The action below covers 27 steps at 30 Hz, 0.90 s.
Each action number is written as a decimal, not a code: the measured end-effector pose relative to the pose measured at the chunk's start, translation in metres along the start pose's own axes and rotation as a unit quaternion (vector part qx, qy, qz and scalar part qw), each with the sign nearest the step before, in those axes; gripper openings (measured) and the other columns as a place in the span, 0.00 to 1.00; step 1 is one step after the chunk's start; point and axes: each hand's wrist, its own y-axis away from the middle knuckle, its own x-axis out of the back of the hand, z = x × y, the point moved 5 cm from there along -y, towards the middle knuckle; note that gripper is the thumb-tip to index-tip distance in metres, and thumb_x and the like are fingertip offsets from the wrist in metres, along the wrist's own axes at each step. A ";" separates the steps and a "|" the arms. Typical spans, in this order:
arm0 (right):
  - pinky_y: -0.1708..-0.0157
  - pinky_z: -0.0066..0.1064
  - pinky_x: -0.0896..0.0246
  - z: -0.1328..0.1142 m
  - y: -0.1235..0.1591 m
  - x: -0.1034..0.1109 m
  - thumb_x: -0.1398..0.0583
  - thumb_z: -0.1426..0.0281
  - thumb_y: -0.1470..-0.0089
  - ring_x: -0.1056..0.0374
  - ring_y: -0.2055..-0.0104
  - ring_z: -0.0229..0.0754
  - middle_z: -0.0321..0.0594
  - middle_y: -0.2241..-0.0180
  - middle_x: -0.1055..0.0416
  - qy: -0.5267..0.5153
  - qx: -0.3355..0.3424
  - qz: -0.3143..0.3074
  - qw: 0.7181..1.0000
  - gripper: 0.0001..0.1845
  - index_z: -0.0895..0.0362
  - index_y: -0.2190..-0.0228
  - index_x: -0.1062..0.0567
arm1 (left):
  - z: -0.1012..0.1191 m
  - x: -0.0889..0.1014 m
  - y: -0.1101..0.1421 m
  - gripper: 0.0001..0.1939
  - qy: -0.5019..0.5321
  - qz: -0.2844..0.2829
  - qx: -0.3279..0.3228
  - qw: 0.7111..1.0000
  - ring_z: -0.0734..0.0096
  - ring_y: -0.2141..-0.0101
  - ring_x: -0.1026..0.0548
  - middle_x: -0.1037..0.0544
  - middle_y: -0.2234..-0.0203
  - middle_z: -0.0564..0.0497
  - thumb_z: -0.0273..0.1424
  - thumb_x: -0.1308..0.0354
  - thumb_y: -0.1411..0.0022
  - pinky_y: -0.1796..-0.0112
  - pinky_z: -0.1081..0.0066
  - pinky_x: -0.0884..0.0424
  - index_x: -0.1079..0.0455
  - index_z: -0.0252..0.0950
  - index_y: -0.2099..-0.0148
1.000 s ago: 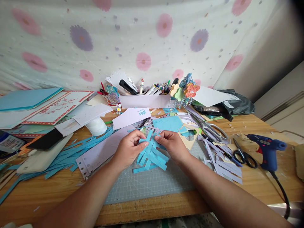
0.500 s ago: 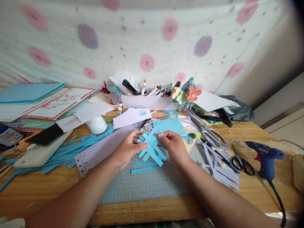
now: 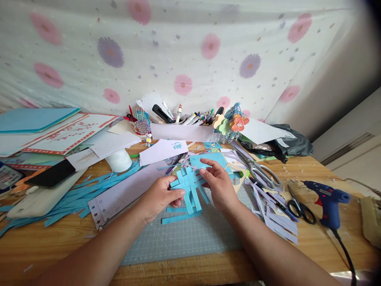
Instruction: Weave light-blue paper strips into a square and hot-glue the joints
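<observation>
My left hand [image 3: 162,198] pinches the left side of a woven piece of blue paper strips [image 3: 189,183], thumb on top. The strips cross over and under at the middle, and their loose ends fan out. On the right side of the weave, my right hand [image 3: 218,182] has its thumb and index finger apart, close to the strip ends. Whether its lower fingers touch a strip is hidden. Under the weave, a loose blue strip [image 3: 178,218] lies on the grey cutting mat [image 3: 178,242], partly beside another one.
At right are a blue glue gun [image 3: 330,200], small black scissors [image 3: 302,208] and large grey scissors [image 3: 262,171]. A pile of blue strips [image 3: 74,194], a thread spool [image 3: 119,160] and a phone [image 3: 52,174] lie left. A pen box [image 3: 184,131] stands behind.
The weave has turned in my left hand, so its lower strips point more straight down. My right thumb and index finger have parted from their pinch on its right edge.
</observation>
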 end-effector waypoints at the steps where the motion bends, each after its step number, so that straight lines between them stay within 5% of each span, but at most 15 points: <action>1: 0.75 0.24 0.42 -0.002 0.000 0.001 0.36 0.59 0.54 0.42 0.74 0.33 0.30 0.76 0.39 0.010 0.014 -0.004 1.000 0.24 0.54 0.56 0.31 | 0.000 0.000 0.000 0.11 -0.001 0.000 -0.001 1.000 0.76 0.79 0.31 0.27 0.78 0.54 0.35 0.37 0.50 0.76 0.74 0.33 0.32 0.34 0.69; 7: 0.79 0.23 0.49 -0.006 -0.002 0.001 0.37 0.62 0.53 0.48 0.77 0.31 0.29 0.79 0.44 0.079 0.106 0.001 0.991 0.13 0.57 0.67 0.29 | 0.000 0.000 0.001 0.11 0.013 0.017 -0.007 1.000 0.77 0.79 0.31 0.27 0.79 0.55 0.35 0.38 0.49 0.75 0.74 0.32 0.33 0.34 0.67; 16: 0.78 0.24 0.50 -0.003 -0.003 0.002 0.37 0.65 0.54 0.46 0.76 0.32 0.30 0.77 0.41 0.073 0.121 0.018 0.990 0.12 0.56 0.67 0.30 | 0.002 0.000 -0.001 0.15 0.045 0.003 -0.036 0.998 0.77 0.77 0.32 0.29 0.76 0.55 0.39 0.39 0.45 0.76 0.76 0.33 0.32 0.35 0.59; 20: 0.77 0.24 0.49 -0.002 -0.003 0.003 0.36 0.65 0.55 0.45 0.76 0.32 0.30 0.76 0.40 0.050 0.111 0.019 0.992 0.12 0.56 0.68 0.31 | 0.007 0.002 -0.001 0.16 0.028 0.037 -0.086 0.995 0.75 0.74 0.31 0.30 0.72 0.54 0.42 0.42 0.42 0.79 0.77 0.34 0.33 0.37 0.58; 27: 0.77 0.24 0.49 0.003 -0.002 0.001 0.36 0.65 0.54 0.45 0.77 0.32 0.29 0.78 0.41 0.022 0.096 0.021 0.995 0.13 0.57 0.70 0.33 | 0.011 0.008 0.002 0.16 -0.070 0.127 -0.145 0.979 0.78 0.83 0.33 0.33 0.80 0.59 0.46 0.47 0.39 0.80 0.76 0.38 0.37 0.38 0.58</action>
